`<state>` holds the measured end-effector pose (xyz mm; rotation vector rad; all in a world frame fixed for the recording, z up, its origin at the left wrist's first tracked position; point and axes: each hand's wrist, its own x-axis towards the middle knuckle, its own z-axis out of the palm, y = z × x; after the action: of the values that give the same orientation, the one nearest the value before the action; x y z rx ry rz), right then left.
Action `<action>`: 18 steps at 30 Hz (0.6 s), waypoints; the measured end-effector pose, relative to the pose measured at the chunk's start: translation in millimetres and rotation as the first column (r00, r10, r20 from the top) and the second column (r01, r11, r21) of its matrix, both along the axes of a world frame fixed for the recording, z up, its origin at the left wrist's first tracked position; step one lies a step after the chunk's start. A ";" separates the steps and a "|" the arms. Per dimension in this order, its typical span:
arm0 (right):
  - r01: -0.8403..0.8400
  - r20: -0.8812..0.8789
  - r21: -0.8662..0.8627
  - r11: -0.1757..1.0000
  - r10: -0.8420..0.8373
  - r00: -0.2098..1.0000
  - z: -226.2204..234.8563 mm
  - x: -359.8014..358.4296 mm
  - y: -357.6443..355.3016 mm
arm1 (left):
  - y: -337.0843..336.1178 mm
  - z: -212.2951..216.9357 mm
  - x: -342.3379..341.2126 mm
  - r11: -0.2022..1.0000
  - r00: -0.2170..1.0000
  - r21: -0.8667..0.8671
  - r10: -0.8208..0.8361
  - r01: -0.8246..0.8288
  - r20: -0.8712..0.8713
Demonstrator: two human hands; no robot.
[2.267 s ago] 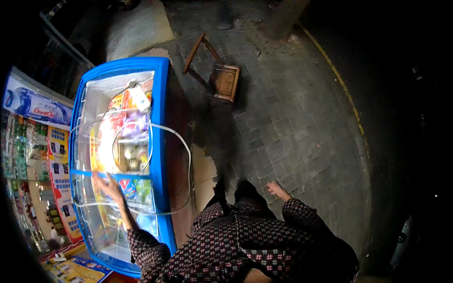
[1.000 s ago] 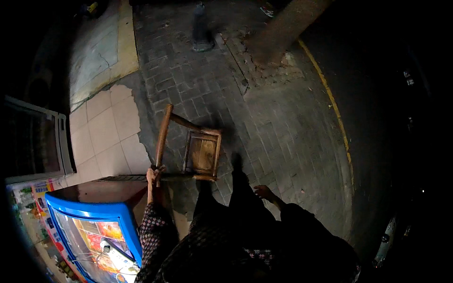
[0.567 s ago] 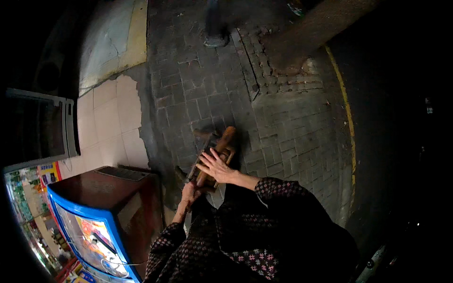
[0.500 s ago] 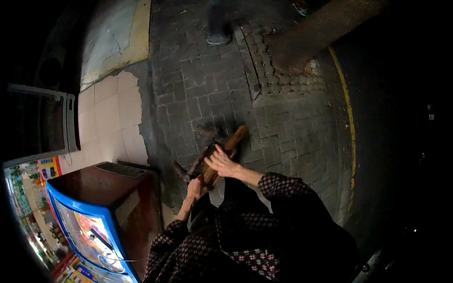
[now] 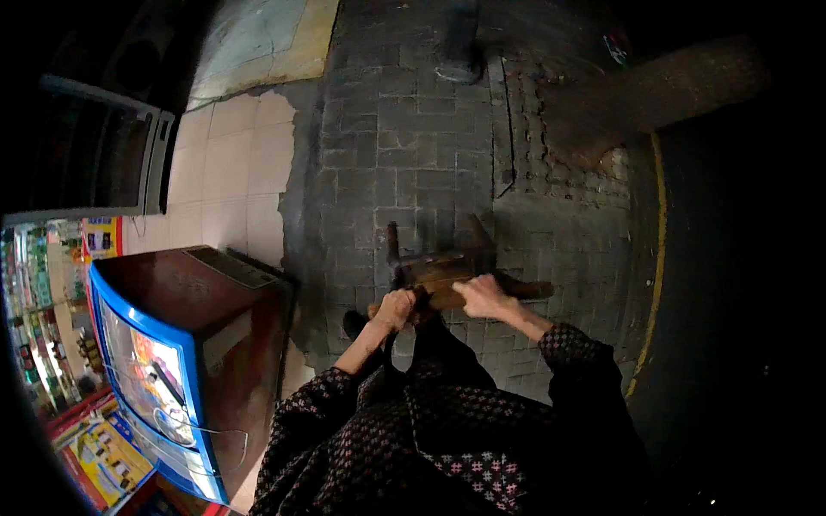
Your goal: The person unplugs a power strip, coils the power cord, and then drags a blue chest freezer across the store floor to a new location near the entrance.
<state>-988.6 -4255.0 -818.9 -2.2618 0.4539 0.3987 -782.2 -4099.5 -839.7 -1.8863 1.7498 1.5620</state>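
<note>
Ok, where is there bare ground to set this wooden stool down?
Both hands, left hand and right hand, grip the wooden stool. Bare brick paving lies ahead, and pale tiles ahead-left. It is crowded left by the blue-rimmed freezer.

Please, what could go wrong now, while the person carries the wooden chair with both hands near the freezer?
1. The wooden chair is held tilted, its legs pointing away; they might strike the chest freezer close on the left.
2. The left hand and right hand grip near one edge only, so it could twist or slip.
3. The brick pavement looks uneven and dark; tripping seems possible.
</note>
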 end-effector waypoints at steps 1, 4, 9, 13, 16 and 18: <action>-0.019 -0.066 -0.004 1.000 0.018 0.998 -16.6 -3.0 -18.9 | -6.6 8.5 -0.8 0.969 0.991 -0.222 0.123 -0.107 0.059; 0.052 -0.223 0.054 0.997 -0.039 0.974 -58.1 13.3 -46.6 | 9.3 39.3 33.3 0.739 0.887 -0.594 0.454 -0.318 0.090; 0.318 -0.288 -0.094 0.943 -0.331 0.899 -145.1 1.8 -114.7 | 117.6 22.8 105.2 0.628 0.661 -0.318 0.750 -0.710 0.004; 0.295 -0.355 -0.312 0.903 -0.399 0.845 -158.3 74.2 -172.7 | 203.4 -8.5 117.1 0.494 0.496 -0.271 0.866 -0.826 0.067; 0.317 -0.459 -0.314 0.895 -0.435 0.774 -164.4 109.2 -173.1 | 255.6 23.1 107.6 0.296 0.286 -0.180 0.955 -0.938 0.077; 0.347 -0.521 -0.300 0.889 -0.457 0.721 -159.2 139.0 -170.5 | 286.2 37.2 107.8 0.140 0.128 -0.153 0.988 -0.978 0.083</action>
<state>-849.6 -4425.6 -978.0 -2.0878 1.3310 0.8503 -674.4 -3813.3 -802.6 -3.3983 0.1362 1.3803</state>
